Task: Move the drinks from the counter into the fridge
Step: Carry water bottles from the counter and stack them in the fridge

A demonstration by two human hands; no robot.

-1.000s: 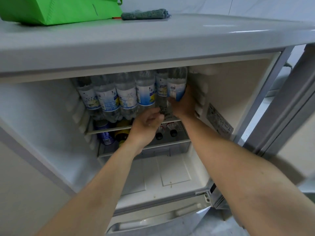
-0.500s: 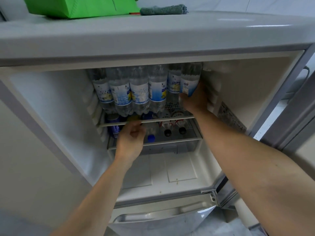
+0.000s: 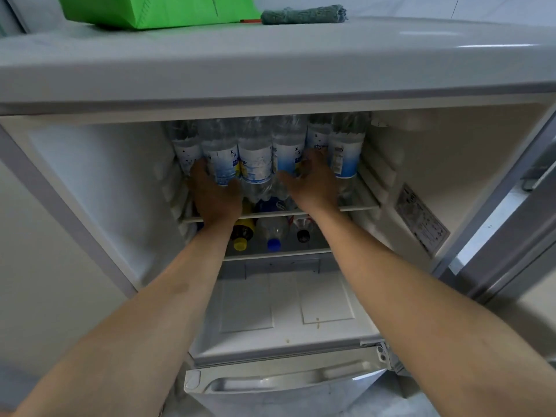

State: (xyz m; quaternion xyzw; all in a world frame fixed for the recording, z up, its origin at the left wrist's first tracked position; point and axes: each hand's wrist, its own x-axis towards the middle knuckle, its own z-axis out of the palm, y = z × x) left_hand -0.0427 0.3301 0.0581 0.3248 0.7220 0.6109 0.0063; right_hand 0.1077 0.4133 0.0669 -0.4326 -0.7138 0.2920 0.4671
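Observation:
Several clear water bottles (image 3: 255, 158) with white-and-blue labels stand in a row on the fridge's upper shelf (image 3: 361, 207). My left hand (image 3: 215, 197) reaches in and grips the second bottle from the left (image 3: 221, 158), fingers on its left side and thumb on its right. My right hand (image 3: 313, 183) lies spread against the bottles right of the middle, fingers up between two of them and thumb out to the left. On the shelf below lie bottles with a yellow cap (image 3: 239, 244), a blue cap (image 3: 273, 244) and a dark cap (image 3: 302, 236).
The fridge door (image 3: 511, 224) stands open at the right. Below the shelves sits a white drawer cover (image 3: 285, 308), then the freezer drawer handle (image 3: 270, 383). On top of the fridge rest a green bag (image 3: 156, 10) and a grey-green cloth (image 3: 304, 15).
My left hand rose from the lower shelf to the upper row's left bottles. My right hand left the rightmost bottle and shifted left along the row.

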